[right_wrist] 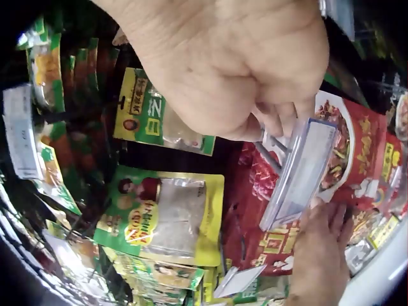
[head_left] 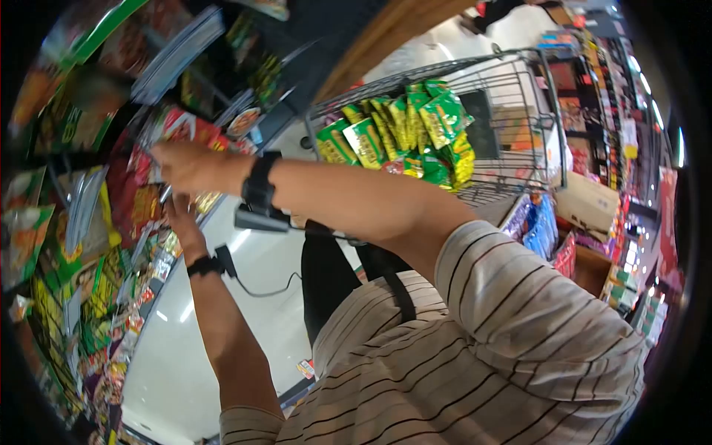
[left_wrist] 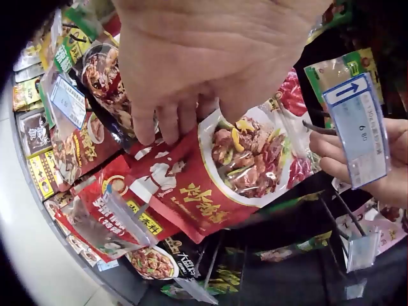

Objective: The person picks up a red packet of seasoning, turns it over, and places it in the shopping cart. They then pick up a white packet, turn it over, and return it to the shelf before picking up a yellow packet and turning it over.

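Note:
A red food packet (left_wrist: 191, 191), printed with a chef and a meat dish, hangs among others at the shelf hooks. My left hand (left_wrist: 210, 57) pinches its edge, thumb on the front and fingertips at the border. In the right wrist view the left hand (right_wrist: 322, 255) sits low beside the packet (right_wrist: 366, 146). My right hand (right_wrist: 236, 70) is at the packet's clear top end, fingers bent close by the hook and its price tag (right_wrist: 303, 175); I cannot tell whether they pinch it. In the head view, the right hand (head_left: 193, 163) reaches across above the left (head_left: 182, 215).
A wire shopping cart (head_left: 549, 119) stands beside me, loaded with several green and yellow packets (head_left: 378, 133). More packets (right_wrist: 166, 217) hang on nearby hooks. Price tags (left_wrist: 357, 131) jut out from the hook ends. A blue bag (head_left: 544, 233) and cardboard box (head_left: 586, 202) are behind.

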`<action>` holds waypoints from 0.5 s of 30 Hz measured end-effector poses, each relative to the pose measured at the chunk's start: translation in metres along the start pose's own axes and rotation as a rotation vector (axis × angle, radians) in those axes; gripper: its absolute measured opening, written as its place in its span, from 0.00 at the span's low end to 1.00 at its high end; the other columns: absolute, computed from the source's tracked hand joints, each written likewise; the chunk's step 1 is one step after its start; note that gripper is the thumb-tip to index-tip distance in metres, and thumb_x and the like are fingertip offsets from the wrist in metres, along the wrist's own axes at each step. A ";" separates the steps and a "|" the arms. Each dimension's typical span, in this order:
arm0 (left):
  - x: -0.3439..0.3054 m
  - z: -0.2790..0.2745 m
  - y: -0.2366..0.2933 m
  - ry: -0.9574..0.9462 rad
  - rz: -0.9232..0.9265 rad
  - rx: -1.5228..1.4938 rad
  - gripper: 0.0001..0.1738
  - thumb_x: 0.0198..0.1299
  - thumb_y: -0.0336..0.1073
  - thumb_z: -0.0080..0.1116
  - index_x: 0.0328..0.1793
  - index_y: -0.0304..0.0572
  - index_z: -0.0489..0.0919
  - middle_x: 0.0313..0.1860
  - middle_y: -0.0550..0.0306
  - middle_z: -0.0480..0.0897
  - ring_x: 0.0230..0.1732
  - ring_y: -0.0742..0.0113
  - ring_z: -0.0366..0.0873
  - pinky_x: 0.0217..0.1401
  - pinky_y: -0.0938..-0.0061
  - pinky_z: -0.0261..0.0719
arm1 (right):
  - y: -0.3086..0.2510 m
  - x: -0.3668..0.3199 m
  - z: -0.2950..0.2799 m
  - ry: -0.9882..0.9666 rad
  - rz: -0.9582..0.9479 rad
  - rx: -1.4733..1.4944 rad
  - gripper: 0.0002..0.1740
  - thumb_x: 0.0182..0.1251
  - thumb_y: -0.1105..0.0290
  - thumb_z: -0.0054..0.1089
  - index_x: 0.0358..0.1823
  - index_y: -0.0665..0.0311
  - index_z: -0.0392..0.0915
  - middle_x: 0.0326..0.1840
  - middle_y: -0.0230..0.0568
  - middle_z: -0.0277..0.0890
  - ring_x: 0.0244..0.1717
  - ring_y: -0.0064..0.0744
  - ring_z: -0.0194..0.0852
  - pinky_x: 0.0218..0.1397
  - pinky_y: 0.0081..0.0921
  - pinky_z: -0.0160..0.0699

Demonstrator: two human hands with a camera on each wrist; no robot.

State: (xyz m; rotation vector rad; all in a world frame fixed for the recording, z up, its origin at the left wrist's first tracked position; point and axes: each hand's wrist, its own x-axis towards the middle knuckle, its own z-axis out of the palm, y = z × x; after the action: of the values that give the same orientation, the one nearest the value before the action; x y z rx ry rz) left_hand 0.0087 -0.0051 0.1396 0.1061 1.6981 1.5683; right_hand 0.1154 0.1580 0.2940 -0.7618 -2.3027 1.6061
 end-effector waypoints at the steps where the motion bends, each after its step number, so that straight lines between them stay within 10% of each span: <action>1: -0.002 -0.021 -0.030 -0.099 0.150 0.288 0.28 0.73 0.50 0.46 0.75 0.48 0.66 0.68 0.53 0.74 0.69 0.58 0.70 0.69 0.57 0.67 | -0.007 -0.019 -0.008 -0.004 -0.026 0.044 0.19 0.61 0.68 0.54 0.52 0.69 0.75 0.47 0.61 0.80 0.49 0.62 0.79 0.50 0.49 0.78; 6: -0.075 -0.072 -0.122 -0.135 -0.320 0.380 0.25 0.69 0.55 0.50 0.62 0.46 0.72 0.51 0.60 0.79 0.53 0.66 0.77 0.53 0.63 0.75 | -0.026 -0.126 -0.060 0.313 -0.268 0.118 0.16 0.64 0.74 0.51 0.53 0.68 0.74 0.44 0.49 0.80 0.46 0.44 0.82 0.50 0.33 0.79; 15: -0.202 -0.068 -0.128 -0.256 -0.776 0.709 0.26 0.68 0.53 0.52 0.60 0.41 0.74 0.48 0.55 0.81 0.48 0.63 0.81 0.47 0.62 0.79 | 0.115 -0.268 -0.148 0.302 0.259 0.400 0.05 0.70 0.75 0.54 0.44 0.63 0.77 0.38 0.32 0.79 0.36 0.25 0.80 0.41 0.24 0.80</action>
State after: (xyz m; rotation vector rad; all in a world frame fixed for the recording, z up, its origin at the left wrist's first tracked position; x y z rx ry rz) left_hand 0.1612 -0.2006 0.1206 -0.0016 1.7137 0.3461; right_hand 0.4417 0.1631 0.2706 -1.1375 -1.6585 1.8293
